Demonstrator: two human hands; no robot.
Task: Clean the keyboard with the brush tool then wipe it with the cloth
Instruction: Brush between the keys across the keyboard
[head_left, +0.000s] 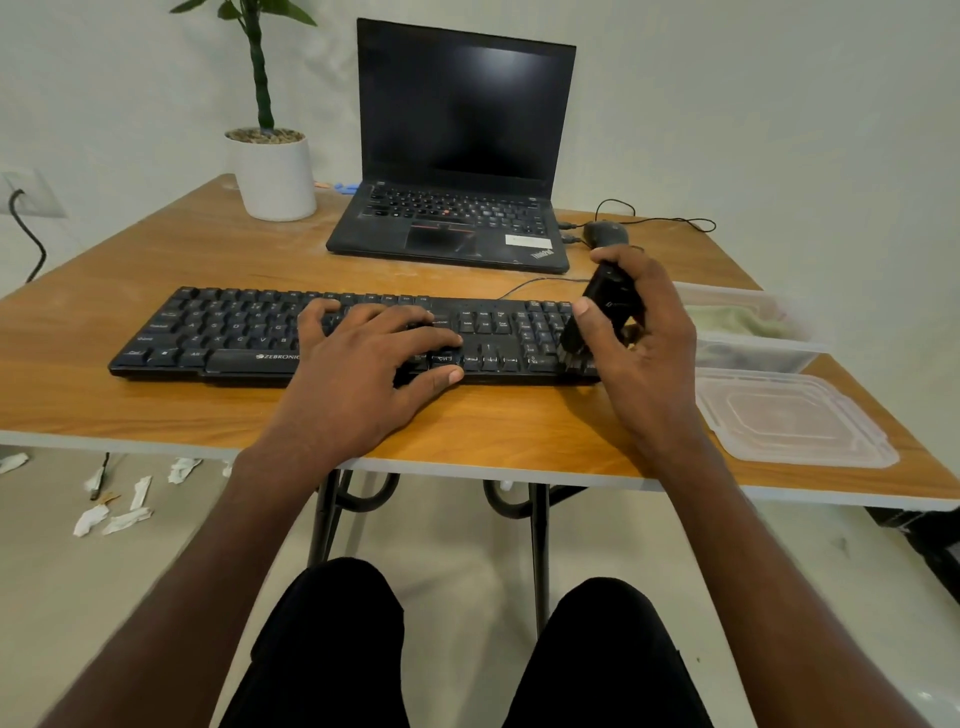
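A black keyboard (223, 332) lies across the wooden table (156, 405). My left hand (363, 364) rests flat on its middle keys, fingers spread. My right hand (639, 332) grips a black brush tool (602, 301), held upright over the number pad at the keyboard's right end, its bristles touching the keys there. A pale green cloth (737, 319) lies inside a clear plastic box (753, 358) to the right of the keyboard.
An open black laptop (457, 156) stands behind the keyboard, with a mouse (605, 232) and cables to its right. A potted plant (272, 171) is at the back left. A clear lid (789, 421) lies near the table's right front edge. Paper scraps litter the floor.
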